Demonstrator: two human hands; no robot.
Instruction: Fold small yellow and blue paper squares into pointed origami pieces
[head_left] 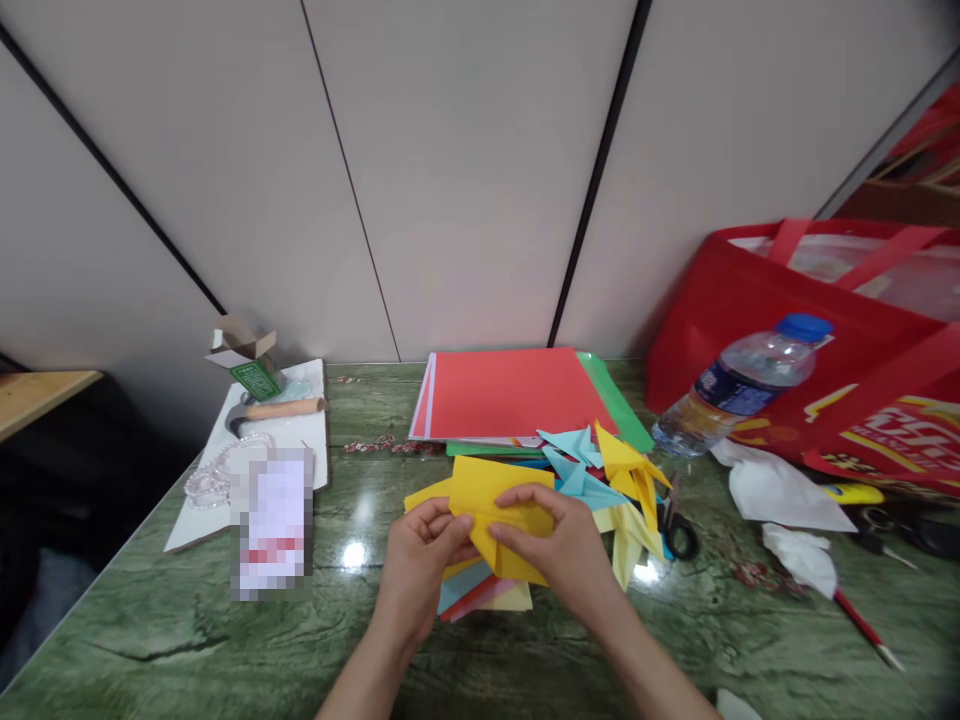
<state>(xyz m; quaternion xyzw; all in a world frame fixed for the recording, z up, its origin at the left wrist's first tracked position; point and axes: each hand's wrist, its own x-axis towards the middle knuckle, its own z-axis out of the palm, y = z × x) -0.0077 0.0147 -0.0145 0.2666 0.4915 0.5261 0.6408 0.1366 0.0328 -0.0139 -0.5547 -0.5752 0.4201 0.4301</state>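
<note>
Between my two hands is a yellow sheet of paper (480, 482) with creases and a folded lower part, held above the table. My left hand (421, 560) pinches its left edge between thumb and fingers. My right hand (559, 545) grips the right side, thumb and forefinger pressed on the paper near its middle. Under the hands lies a small stack of coloured paper (487, 597) in blue, red, pink and cream, partly hidden. Just beyond my right hand are folded paper cranes: light blue ones (585, 485), a yellow one (626, 462) and a pale yellow one (634, 540).
Large coloured sheets (510, 395), red on top, lie by the wall. Black-handled scissors (681, 538), a plastic bottle (739, 385), a red bag (750, 290), tissues (784, 490) and a brush (866, 625) are right. Left are a white board (319, 455), small box (259, 375), wooden-handled tool (285, 408) and beads (217, 480).
</note>
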